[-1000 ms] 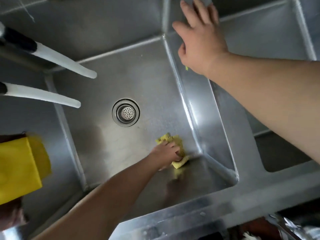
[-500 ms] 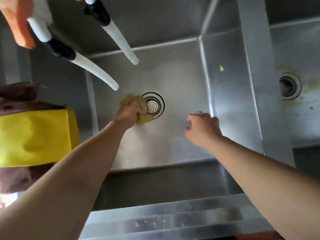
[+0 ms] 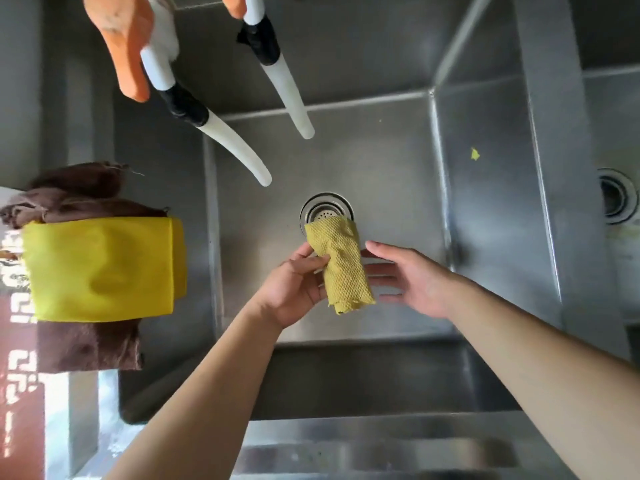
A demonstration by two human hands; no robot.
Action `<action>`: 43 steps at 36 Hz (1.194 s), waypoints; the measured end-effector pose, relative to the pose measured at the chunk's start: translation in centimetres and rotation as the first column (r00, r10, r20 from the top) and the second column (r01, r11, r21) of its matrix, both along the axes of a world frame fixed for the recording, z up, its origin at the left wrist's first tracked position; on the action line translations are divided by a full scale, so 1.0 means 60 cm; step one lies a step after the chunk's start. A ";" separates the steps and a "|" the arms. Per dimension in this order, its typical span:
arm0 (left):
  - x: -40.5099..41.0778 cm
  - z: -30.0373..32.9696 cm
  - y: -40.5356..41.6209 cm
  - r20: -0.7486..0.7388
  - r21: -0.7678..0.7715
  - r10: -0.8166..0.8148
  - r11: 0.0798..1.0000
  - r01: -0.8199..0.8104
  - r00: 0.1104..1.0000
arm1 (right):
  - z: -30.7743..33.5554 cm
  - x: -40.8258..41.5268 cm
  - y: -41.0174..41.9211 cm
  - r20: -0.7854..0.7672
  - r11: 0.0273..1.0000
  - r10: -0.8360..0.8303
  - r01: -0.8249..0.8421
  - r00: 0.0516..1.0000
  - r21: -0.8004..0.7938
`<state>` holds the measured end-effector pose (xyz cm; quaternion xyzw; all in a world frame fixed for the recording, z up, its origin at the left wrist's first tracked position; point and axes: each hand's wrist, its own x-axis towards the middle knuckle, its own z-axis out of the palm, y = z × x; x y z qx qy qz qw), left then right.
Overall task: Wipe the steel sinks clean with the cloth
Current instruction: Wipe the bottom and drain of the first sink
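Note:
A yellow mesh cloth [image 3: 341, 265] hangs folded above the middle of the steel sink [image 3: 388, 174], just in front of its round drain [image 3: 326, 207]. My left hand [image 3: 294, 285] pinches the cloth's left edge between thumb and fingers. To the cloth's right is my right hand [image 3: 408, 277], its fingers straight and reaching toward the cloth, their tips behind or against it. A second sink [image 3: 620, 126] with its own drain lies at the far right, past a steel divider [image 3: 554, 168]. A small yellow scrap [image 3: 474, 154] sticks to the first sink's right wall.
Two white tap hoses [image 3: 239, 154] [image 3: 294, 102] with black collars hang over the sink's back left, next to an orange handle [image 3: 126, 46]. A yellow cloth [image 3: 100, 268] lies over a brown cloth [image 3: 90, 344] on the left ledge. The steel front rim [image 3: 363, 441] runs below.
My left hand has lifted the cloth off the sink floor beside the drain and now holds it up, unfolded. My right hand has moved in toward the cloth with its fingers straightened.

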<state>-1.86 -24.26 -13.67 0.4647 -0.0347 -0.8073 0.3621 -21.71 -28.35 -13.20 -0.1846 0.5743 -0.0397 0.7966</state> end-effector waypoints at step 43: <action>0.075 -0.019 -0.020 0.992 0.043 0.098 0.335 0.941 -0.080 | 0.003 0.090 -0.074 0.021 0.865 0.501 -0.499 0.865 -0.062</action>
